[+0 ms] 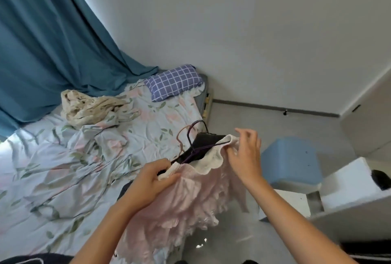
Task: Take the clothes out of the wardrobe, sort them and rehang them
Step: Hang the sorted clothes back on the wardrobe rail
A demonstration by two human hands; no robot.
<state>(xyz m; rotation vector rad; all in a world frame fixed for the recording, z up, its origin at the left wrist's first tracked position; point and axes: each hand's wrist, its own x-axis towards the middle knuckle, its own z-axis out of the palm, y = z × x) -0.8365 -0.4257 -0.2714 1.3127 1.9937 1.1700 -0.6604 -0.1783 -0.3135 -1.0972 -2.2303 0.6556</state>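
A pale pink ruffled garment [186, 198] with a white scalloped top edge hangs over the bed's near corner on a purple hanger [197, 147]. A black garment [206, 140] and a pink hanger [182, 134] lie under it. My left hand [148, 181] grips the pink garment's left shoulder and the hanger end. My right hand [245, 155] pinches the white scalloped edge at the right shoulder, its other fingers spread. No wardrobe is in view.
The bed [63, 168] has a crumpled floral sheet, a cream crumpled cloth [88, 107] and a blue checked pillow [173, 81]. A teal curtain [42, 41] hangs at left. A blue stool [294, 162] and a white desk [349, 198] stand on the grey floor at right.
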